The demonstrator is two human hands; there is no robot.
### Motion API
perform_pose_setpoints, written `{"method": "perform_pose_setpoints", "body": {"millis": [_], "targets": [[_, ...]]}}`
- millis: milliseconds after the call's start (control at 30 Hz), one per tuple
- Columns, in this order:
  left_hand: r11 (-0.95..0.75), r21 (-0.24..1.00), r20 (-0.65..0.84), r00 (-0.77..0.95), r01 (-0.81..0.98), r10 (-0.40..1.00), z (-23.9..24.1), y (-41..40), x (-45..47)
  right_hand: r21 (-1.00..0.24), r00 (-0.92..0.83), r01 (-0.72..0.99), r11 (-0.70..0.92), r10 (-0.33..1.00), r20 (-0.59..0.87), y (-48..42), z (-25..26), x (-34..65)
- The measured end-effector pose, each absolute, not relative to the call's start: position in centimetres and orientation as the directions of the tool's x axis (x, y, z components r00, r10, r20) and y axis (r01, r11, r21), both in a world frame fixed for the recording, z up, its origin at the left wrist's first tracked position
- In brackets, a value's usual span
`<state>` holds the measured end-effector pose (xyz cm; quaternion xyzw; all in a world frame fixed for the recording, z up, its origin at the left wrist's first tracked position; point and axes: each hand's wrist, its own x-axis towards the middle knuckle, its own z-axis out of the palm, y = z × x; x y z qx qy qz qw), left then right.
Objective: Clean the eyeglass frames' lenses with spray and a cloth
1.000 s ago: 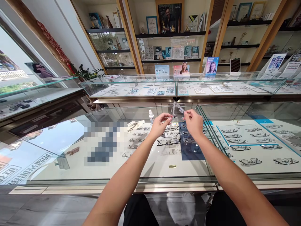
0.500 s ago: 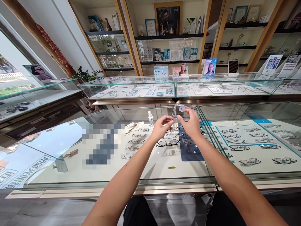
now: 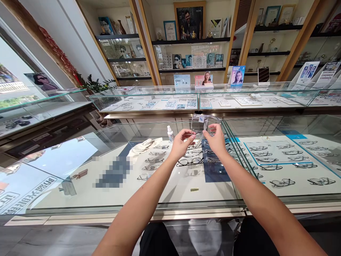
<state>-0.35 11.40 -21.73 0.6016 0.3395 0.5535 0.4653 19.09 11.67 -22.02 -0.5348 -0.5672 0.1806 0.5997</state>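
Note:
My left hand point(image 3: 182, 143) and my right hand point(image 3: 215, 139) are raised over a glass display counter point(image 3: 80, 149), fingers pinched. Between them they hold a thin clear-framed pair of glasses point(image 3: 198, 127) with a small tag on it, lifted upright above the counter. Just below my hands, a black-framed pair of glasses point(image 3: 190, 162) lies on the glass top, with more frames around it. A small white spray bottle point(image 3: 170, 133) stands just left of my left hand.
Rows of glasses lie inside the case, on a white tray point(image 3: 279, 156) to the right. A white cloth point(image 3: 144, 145) lies left of the bottle. Another glass counter point(image 3: 202, 96) and shelves with posters stand behind. A small gold piece point(image 3: 194, 189) lies nearer me.
My hands have drawn closer together and the held glasses have turned, the tag swinging from the right side towards the middle above my fingers.

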Motion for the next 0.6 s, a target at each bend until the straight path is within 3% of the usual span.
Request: {"method": "perform_pose_setpoints", "body": {"millis": [167, 300, 467, 600], "targets": [[-0.390, 0.915, 0.395, 0.030, -0.105, 0.918, -21.6, 12.1, -1.2, -0.768, 0.353, 0.542, 0.342, 0.736, 0.577, 11.9, -22.4, 19.4], [-0.415, 0.903, 0.412, -0.051, -0.113, 0.910, -21.6, 12.6, -1.6, -0.678, 0.287, 0.655, 0.333, 0.721, 0.631, 11.7, -22.6, 19.2], [-0.426, 0.899, 0.425, -0.037, -0.101, 0.904, -21.5, 12.6, -1.5, -0.659, 0.248, 0.670, 0.343, 0.732, 0.634, 11.2, -22.1, 19.0], [-0.431, 0.899, 0.434, 0.021, -0.078, 0.901, -21.4, 12.0, -1.0, -0.630, 0.144, 0.616, 0.472, 0.720, 0.679, 10.3, -20.9, 18.8]]}}
